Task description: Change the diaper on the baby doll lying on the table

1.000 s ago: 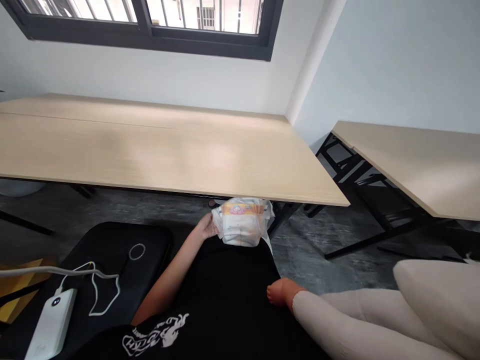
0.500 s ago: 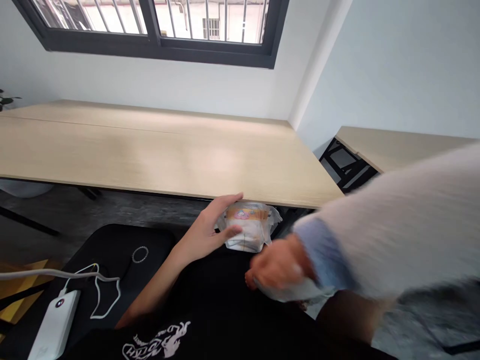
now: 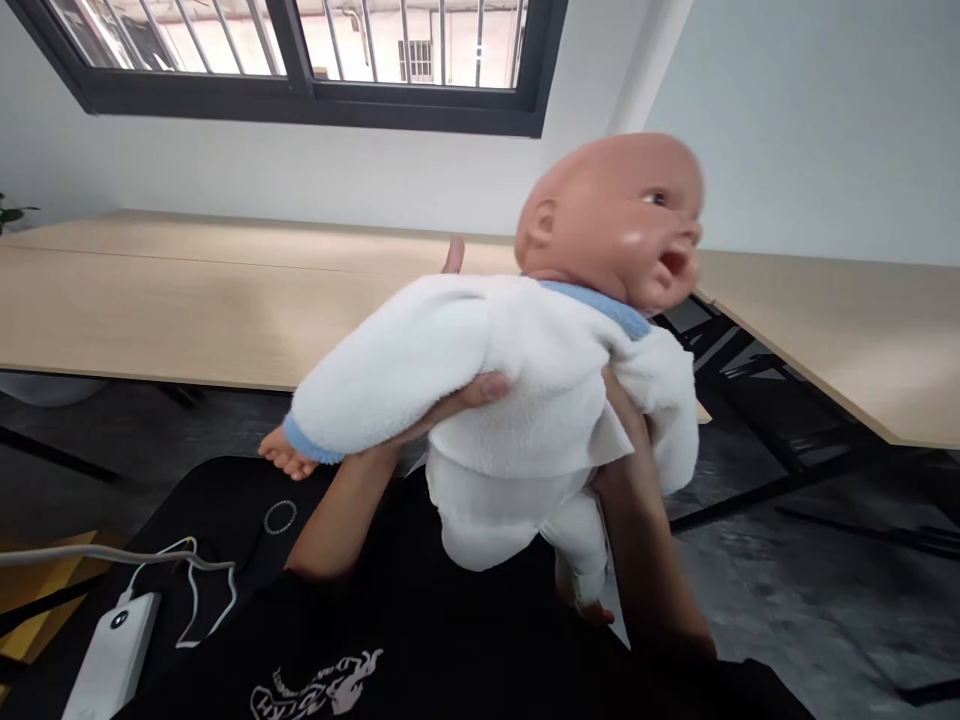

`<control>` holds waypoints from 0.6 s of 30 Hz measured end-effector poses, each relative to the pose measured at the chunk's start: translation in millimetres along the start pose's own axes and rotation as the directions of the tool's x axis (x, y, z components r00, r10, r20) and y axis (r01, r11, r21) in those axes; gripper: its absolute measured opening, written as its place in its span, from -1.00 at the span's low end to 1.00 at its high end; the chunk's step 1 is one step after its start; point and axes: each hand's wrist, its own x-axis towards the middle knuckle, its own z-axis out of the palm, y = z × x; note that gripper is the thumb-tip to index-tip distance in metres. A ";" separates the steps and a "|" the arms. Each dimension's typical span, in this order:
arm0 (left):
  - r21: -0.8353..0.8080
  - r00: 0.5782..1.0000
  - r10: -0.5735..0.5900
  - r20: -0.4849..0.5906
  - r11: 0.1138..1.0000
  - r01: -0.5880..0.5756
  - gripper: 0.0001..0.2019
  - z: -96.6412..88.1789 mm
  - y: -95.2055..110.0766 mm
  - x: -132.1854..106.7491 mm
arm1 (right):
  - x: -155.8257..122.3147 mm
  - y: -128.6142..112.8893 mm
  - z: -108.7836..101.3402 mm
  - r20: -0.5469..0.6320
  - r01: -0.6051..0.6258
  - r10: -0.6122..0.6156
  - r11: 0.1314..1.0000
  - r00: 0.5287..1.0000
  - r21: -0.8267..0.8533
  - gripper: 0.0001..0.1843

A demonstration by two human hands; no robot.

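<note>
Doll (image 3: 540, 410) was up above the lap (image 3: 457, 630), in front of table (image 3: 187, 310). Left hand (image 3: 454, 404) gripped its torso under 1 arm, thumb pressed on cloth, 1 fingertip poking up behind. Right hand (image 3: 628, 415) under other arm; fingers hidden, couldn't tell.

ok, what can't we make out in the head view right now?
Head view:
Right hand: fingers largely hidden by the doll.
Left hand: most fingers behind the doll's sleeve.
Power bank: near end cut by bottom edge.
Plant: mostly cut by left edge.
</note>
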 end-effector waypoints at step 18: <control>-0.365 0.998 0.029 0.059 0.931 -0.005 -0.37 -26.3 2.2 96.7 | 82.8 -50.3 55.9 0.445 0.176 -0.298 0.939 0.844 0.295 -0.61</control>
